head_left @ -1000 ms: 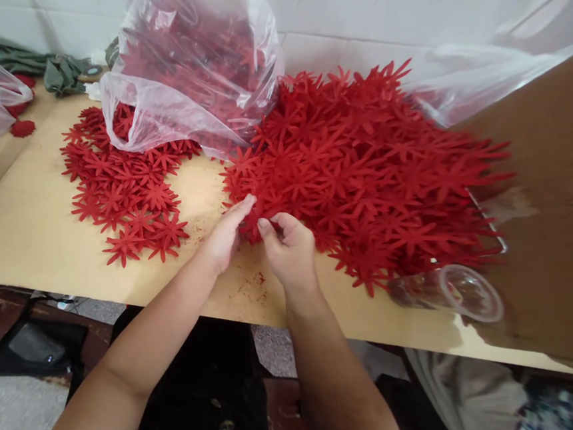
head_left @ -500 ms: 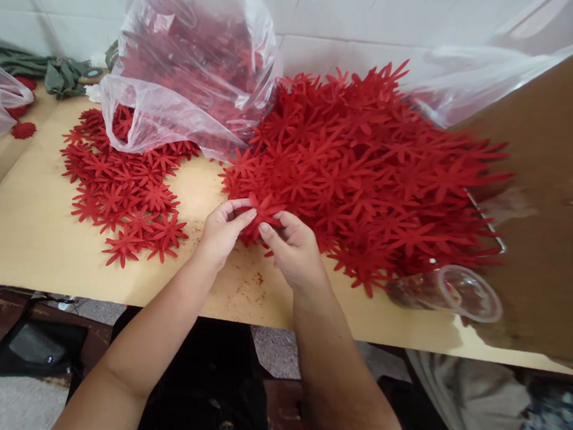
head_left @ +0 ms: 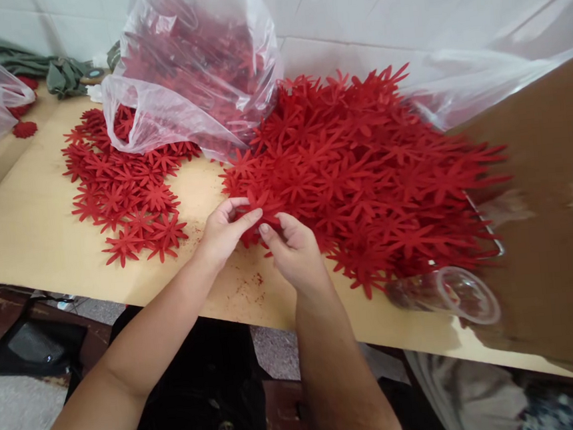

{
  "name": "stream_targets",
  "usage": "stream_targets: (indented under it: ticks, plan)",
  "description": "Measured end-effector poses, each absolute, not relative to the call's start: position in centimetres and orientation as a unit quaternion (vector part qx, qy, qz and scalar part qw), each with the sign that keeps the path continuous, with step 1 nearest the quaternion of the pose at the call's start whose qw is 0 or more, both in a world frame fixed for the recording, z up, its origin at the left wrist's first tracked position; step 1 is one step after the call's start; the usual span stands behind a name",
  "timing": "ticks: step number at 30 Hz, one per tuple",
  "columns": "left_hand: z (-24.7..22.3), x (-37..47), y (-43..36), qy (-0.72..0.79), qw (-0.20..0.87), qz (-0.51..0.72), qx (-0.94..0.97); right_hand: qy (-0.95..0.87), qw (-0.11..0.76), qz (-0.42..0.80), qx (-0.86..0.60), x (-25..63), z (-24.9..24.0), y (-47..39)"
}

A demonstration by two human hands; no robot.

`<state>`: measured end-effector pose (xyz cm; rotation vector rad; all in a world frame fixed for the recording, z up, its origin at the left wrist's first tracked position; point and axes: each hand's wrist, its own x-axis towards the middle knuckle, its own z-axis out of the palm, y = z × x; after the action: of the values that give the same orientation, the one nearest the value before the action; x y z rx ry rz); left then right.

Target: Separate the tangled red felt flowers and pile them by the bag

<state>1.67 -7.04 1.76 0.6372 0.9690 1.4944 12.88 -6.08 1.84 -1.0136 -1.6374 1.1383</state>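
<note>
At pile edge, red felt flower now pinched between both hands, unlike before

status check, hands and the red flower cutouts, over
Left hand and right hand both pinching one red flower cutout at the near edge of the big pile. Nothing blocking.
</note>
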Motion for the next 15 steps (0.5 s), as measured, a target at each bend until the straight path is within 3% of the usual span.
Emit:
stream_targets:
  ticks: [7, 15]
  plan:
    - [1.5, 0.8, -6.8, 0.406, 0.599, 0.68, 0.12, -0.58, 0.45, 0.525, -0.431, 13.7, 1.7, -5.7]
    - [1.5, 0.3, -6.7, 0.34, 0.674, 0.652, 0.078, -0.601, 0.477, 0.41, -0.493, 13.7, 1.6, -5.5]
